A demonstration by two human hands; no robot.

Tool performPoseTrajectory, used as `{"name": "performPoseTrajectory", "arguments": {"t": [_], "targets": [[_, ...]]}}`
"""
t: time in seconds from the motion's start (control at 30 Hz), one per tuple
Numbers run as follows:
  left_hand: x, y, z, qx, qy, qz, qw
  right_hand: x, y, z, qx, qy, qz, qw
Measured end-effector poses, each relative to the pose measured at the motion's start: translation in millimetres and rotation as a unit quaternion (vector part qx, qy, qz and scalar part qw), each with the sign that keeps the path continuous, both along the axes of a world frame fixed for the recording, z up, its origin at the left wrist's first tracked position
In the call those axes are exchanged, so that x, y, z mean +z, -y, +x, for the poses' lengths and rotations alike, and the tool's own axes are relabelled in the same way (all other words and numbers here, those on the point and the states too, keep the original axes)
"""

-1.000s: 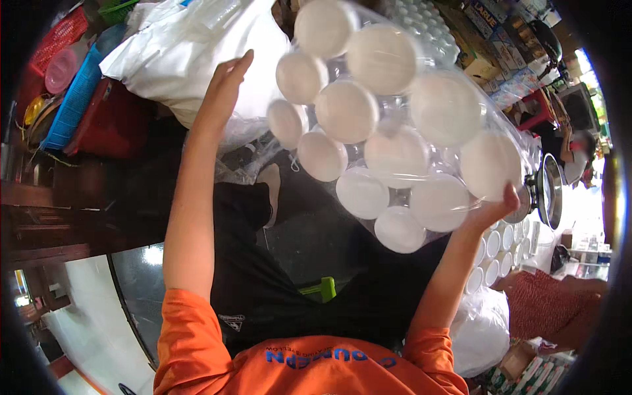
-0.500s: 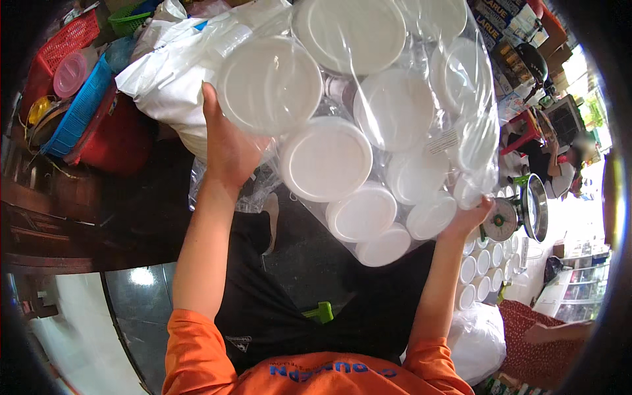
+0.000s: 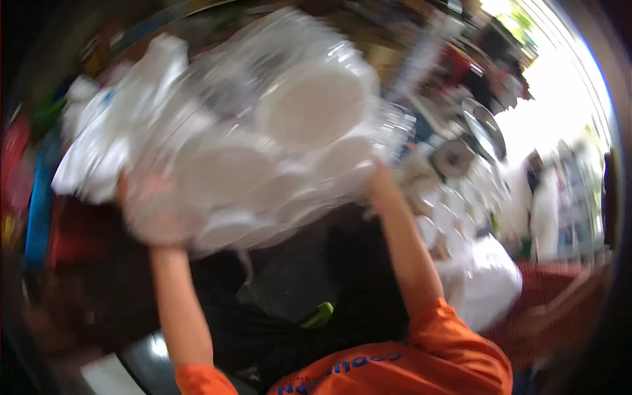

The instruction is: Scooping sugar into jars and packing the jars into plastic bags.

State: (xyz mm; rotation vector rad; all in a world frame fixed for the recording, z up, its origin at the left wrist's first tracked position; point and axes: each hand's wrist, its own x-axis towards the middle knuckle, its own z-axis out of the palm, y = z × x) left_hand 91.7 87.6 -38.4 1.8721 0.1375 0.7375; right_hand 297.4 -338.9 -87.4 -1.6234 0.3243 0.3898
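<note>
Clear bag (image 3: 263,141) of white containers (image 3: 316,108): aloft, not set down | my left hand (image 3: 155,197), right hand (image 3: 377,179): blurred, can't tell grip

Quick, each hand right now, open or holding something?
Left hand: supporting the clear bag of white containers; finger closure too blurred to tell.
Right hand: supporting that bag's right side; closure also unclear.

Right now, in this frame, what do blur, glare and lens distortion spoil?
Head view: blur smears the bag of white round containers, while the orange shirt looks clearer; head view: the bright area at upper right is washed out, and a glint marks the floor; head view: fisheye corners fall dark.
</note>
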Motion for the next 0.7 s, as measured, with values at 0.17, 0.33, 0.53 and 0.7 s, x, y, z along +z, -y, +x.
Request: {"name": "performPoseTrajectory", "arguments": {"t": [0.17, 0.33, 0.53, 0.7], "targets": [[-1.5, -27.3, -0.8, -0.122, 0.073, -0.259, 0.955, 33.0, -34.2, -36.8, 0.093, -0.044, 0.237, 0.966], [-15.0, -12.2, 15.8, -0.125, 0.141, -0.142, 0.972, 31.1, -30.5, -42.8, 0.122, 0.039, 0.217, 0.968], [45.9, 58.7, 23.0, -0.144, -0.063, -0.553, 0.818, 33.2, -24.1, -37.9, 0.125, -0.074, 0.291, 0.946], [29.9, 57.1, 20.1, -0.096, -0.176, -0.523, 0.829, 37.9, -30.9, -39.5, 0.172, 0.018, 0.187, 0.967]]}}
